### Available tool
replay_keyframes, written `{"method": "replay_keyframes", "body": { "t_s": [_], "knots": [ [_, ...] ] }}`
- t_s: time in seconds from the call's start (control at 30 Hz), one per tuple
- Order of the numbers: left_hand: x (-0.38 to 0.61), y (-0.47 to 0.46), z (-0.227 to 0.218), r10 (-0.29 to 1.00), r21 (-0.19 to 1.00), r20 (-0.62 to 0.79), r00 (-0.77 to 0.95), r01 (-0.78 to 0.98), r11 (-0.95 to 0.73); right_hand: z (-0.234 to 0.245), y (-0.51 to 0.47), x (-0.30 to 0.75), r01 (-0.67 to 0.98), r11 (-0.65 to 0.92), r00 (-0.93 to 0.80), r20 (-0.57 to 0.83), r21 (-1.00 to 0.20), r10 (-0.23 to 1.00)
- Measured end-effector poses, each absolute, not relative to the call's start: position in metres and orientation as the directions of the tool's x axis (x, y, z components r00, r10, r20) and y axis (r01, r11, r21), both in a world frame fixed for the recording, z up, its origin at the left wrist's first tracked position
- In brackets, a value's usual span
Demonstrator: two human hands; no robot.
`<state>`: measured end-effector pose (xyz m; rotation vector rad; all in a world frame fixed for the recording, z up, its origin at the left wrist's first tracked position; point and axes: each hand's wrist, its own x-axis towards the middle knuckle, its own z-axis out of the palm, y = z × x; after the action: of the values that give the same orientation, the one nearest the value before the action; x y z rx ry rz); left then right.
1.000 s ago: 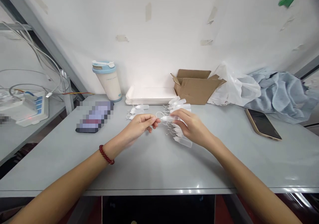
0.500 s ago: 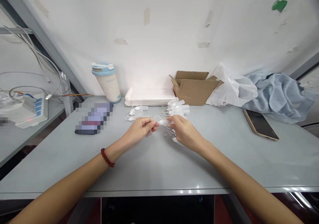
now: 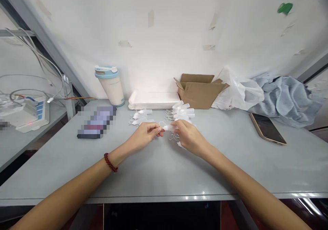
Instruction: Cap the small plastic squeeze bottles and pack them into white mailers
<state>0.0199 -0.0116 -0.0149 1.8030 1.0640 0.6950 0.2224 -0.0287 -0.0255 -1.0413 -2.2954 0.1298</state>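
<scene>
A small white dropper bottle (image 3: 168, 128) lies level between my hands, its tip pointing left. My right hand (image 3: 190, 137) is closed round its body. At the tip, my left hand (image 3: 147, 133) pinches with thumb and forefinger; a thin white loop stands up there, and whatever else the fingertips hold is too small to make out. Behind my right hand lies a pile of similar bottles (image 3: 183, 112) with thin white loops. A smaller group of bottles (image 3: 142, 114) rests behind my left hand. More loops and a bottle show partly under my right hand.
At the back stand a blue-lidded cup (image 3: 110, 88), a stack of white trays (image 3: 153, 102), an open cardboard box (image 3: 198, 95), a white plastic bag (image 3: 238, 90) and a blue cloth (image 3: 282, 98). One phone (image 3: 97, 122) lies left, another phone (image 3: 268, 129) right.
Hardly anything differs. Both hands stay at the same bottle, and my left fingertips have shifted slightly at its tip. The whole view has moved a little.
</scene>
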Motion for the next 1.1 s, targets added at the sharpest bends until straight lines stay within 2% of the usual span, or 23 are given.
{"method": "replay_keyframes", "body": {
  "t_s": [0.17,0.5,0.73,0.9,1.1],
  "knots": [
    [0.015,-0.006,-0.009,0.878,0.889,0.021,0.478,0.392,-0.235,-0.016,-0.028,0.224,0.634,0.695,-0.493,0.516,-0.339,0.701],
    [0.017,-0.008,-0.004,0.898,0.873,0.048,0.437,0.419,-0.25,-0.019,-0.026,0.226,0.627,0.669,-0.499,0.454,-0.398,0.738],
    [0.013,-0.007,-0.003,0.885,0.865,0.059,0.462,0.419,-0.276,-0.012,-0.025,0.228,0.671,0.638,-0.474,0.442,-0.378,0.761],
    [0.009,-0.004,-0.004,0.879,0.878,0.075,0.472,0.387,-0.283,-0.01,-0.025,0.229,0.654,0.628,-0.468,0.427,-0.421,0.774],
    [0.006,-0.001,-0.007,0.883,0.927,-0.01,0.47,0.334,-0.168,-0.008,-0.025,0.233,0.639,0.656,-0.465,0.478,-0.402,0.745]
  ]
}}
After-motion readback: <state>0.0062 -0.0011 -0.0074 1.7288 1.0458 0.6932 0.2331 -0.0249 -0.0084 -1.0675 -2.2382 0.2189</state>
